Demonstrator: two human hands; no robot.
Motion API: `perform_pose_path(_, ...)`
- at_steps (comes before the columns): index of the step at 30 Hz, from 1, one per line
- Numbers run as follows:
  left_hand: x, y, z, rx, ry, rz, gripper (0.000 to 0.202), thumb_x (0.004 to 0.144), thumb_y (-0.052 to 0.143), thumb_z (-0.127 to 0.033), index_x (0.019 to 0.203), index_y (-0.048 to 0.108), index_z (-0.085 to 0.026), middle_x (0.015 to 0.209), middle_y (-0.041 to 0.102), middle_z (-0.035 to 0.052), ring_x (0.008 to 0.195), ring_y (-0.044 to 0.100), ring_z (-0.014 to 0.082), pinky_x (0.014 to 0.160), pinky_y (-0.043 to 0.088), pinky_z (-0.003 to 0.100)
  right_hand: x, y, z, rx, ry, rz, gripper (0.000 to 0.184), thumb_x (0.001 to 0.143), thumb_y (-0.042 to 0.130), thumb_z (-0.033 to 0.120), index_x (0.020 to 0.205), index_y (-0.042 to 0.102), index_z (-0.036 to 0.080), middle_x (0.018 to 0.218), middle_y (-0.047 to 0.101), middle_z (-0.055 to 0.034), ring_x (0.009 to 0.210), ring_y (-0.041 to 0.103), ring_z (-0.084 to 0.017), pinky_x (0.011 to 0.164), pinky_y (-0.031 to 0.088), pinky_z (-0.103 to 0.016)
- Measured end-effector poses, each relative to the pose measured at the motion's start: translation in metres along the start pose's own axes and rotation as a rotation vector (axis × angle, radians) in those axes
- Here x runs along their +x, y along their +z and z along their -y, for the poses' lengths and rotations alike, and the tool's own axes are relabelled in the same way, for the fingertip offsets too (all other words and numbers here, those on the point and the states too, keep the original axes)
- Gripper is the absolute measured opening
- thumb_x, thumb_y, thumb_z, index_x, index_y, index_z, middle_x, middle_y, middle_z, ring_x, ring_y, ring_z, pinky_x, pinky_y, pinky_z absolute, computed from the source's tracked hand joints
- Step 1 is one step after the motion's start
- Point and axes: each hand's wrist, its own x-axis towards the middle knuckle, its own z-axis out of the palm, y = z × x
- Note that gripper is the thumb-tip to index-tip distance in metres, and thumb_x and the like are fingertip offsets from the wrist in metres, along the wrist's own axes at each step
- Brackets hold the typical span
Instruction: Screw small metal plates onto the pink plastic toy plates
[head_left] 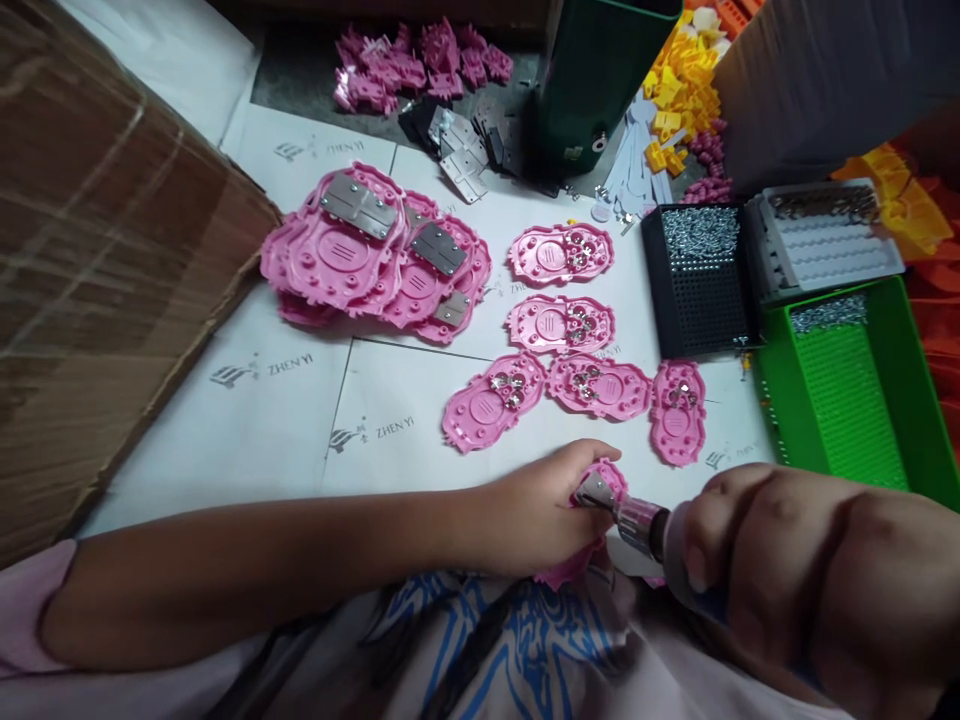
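My left hand (pixel 536 505) is closed around a pink plastic part (pixel 606 478) near the table's front edge, mostly hiding it. My right hand (pixel 810 570) grips an electric screwdriver (pixel 637 520) whose metal tip rests on that pink part. Just beyond lie several flat pink parts with small metal pieces on them (pixel 598 385). A heap of pink parts with grey metal plates (pixel 375 255) lies further left.
A large cardboard box (pixel 97 280) fills the left. A black tray of screws (pixel 701 275), a grey tray (pixel 825 240) and a green tray (pixel 855 385) stand at the right. A dark green machine (pixel 592 80), loose pink, yellow and metal pieces lie at the back.
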Motion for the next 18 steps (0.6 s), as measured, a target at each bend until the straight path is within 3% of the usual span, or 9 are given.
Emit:
perform_pose_path(2, 0.001, 0.001, 0.003, 0.011, 0.013, -0.019, 0.062, 0.089, 0.059, -0.039, 0.145, 0.039, -0.023, 0.111, 0.067, 0.0080, 0.104, 0.063, 0.0271, 0.091, 0.048, 0.041, 0.014, 0.004, 0.008, -0.005, -0.011, 0.096, 0.026, 0.096, 0.052, 0.030, 0.075, 0.066, 0.023, 0.058, 0.071, 0.0022, 0.051, 0.070, -0.013, 0.070, 0.063, -0.024)
perform_pose_path(6, 0.001, 0.002, 0.006, 0.028, 0.059, -0.047, 0.061, 0.087, 0.061, -0.038, 0.144, 0.042, -0.021, 0.116, 0.067, 0.0091, 0.109, 0.061, 0.0279, 0.093, 0.046, 0.041, 0.030, 0.012, 0.019, -0.092, 0.043, 0.085, 0.026, 0.095, 0.050, 0.034, 0.076, 0.065, 0.026, 0.048, 0.064, 0.0015, 0.064, 0.074, -0.017, 0.070, 0.064, -0.024)
perform_pose_path(14, 0.003, 0.007, 0.010, 0.036, 0.095, -0.110, 0.051, 0.086, 0.059, -0.032, 0.135, 0.050, -0.020, 0.108, 0.068, 0.0072, 0.099, 0.063, 0.0248, 0.085, 0.048, 0.035, 0.016, 0.007, 0.011, -0.079, 0.089, 0.139, 0.036, 0.098, 0.042, 0.039, 0.076, 0.071, 0.031, 0.054, 0.066, 0.0003, 0.050, 0.067, -0.015, 0.066, 0.063, -0.030)
perform_pose_path(16, 0.003, 0.006, 0.011, 0.006, 0.086, -0.098, 0.050, 0.086, 0.059, -0.032, 0.133, 0.050, -0.020, 0.105, 0.068, 0.0059, 0.092, 0.064, 0.0225, 0.078, 0.049, 0.032, 0.006, 0.007, 0.005, -0.084, 0.100, 0.105, 0.031, 0.094, 0.050, 0.042, 0.073, 0.071, 0.032, 0.056, 0.066, -0.0005, 0.050, 0.066, -0.017, 0.064, 0.062, -0.033)
perform_pose_path(18, 0.003, 0.006, 0.010, -0.010, 0.083, -0.065, 0.050, 0.087, 0.059, -0.033, 0.134, 0.048, -0.020, 0.099, 0.068, 0.0044, 0.086, 0.064, 0.0202, 0.074, 0.049, 0.031, -0.006, 0.005, 0.000, -0.088, 0.110, -0.029, 0.024, 0.087, 0.060, 0.045, 0.069, 0.069, 0.033, 0.055, 0.065, -0.0010, 0.051, 0.065, -0.020, 0.063, 0.061, -0.037)
